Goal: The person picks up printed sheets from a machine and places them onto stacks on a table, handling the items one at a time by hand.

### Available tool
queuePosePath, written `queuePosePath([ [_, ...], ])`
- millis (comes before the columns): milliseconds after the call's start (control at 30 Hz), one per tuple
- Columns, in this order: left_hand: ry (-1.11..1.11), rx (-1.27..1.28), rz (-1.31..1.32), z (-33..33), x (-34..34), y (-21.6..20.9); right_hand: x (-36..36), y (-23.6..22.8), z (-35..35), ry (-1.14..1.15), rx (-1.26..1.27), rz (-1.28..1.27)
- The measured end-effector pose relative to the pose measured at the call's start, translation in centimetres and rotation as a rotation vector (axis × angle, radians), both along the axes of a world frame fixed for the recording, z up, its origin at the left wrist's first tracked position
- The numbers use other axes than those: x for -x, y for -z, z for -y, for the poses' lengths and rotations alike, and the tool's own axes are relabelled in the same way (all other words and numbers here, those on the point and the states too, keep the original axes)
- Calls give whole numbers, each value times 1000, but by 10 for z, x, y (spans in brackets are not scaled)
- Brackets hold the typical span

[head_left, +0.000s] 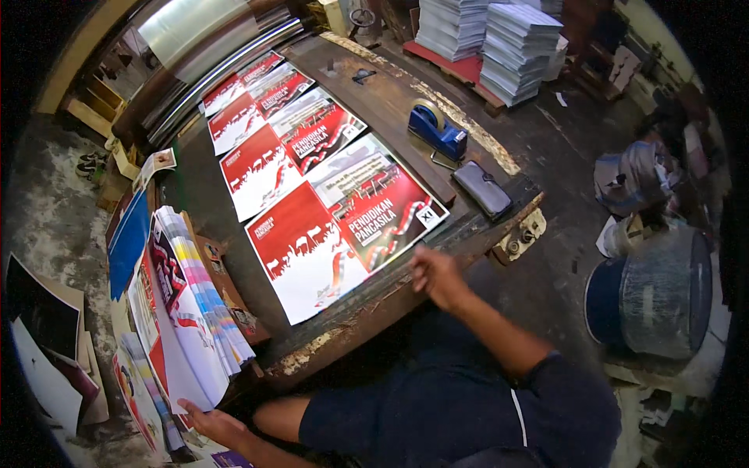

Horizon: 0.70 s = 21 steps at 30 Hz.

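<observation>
Spreading out at nine o'clock, the concrete floor (47, 187) around us is grey, stained and patchy. Our worktable (382, 97) stretches from the middle toward twelve, its dark top scuffed, its edges chipped and flaking pale in places. Beyond its far end, at eleven, we see shiny metal rollers (199, 39). At one o'clock, tall stacks of white paper (519, 58) stand on a pallet with a red board (445, 62); at three sits a round blue-grey drum (663, 292).

On the tabletop, four printed cover sheets (312, 242), red and white, run in a row from the middle toward eleven. Between eight and nine, we have a thick bundle of printed sheets (207, 288) beside the table, its edges striped yellow, pink and blue. A blue tape dispenser (437, 132) rests on the table at one, and near it, at two, a grey zip pouch (482, 189).

At seven, our left hand (211, 425) pinches the lower corner of the bundle's outermost sheet (191, 378). At four, our right hand (437, 277) is by the table's near edge, fingers curled but blurred; we cannot tell whether they grasp anything.
</observation>
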<state>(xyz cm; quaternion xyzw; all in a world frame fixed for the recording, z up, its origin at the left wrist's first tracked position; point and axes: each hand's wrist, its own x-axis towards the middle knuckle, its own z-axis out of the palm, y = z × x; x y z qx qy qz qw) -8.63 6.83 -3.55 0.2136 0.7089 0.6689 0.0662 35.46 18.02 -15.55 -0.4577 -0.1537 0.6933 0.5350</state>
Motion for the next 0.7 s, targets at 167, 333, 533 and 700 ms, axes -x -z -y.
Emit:
queuePosePath([
  [167, 181, 475, -312, 13, -6, 29, -89, -25, -81, 405, -244, -28],
  [333, 290, 417, -450, 3, -34, 16, -136, -7, -137, 505, -277, -132],
  [533, 337, 354, -470, 18, -13, 37, -120, 16, -151, 487, -148, -81],
  [700, 300, 333, -641, 24, -7, 38, -122, 14, -146, 523, -212, -81],
])
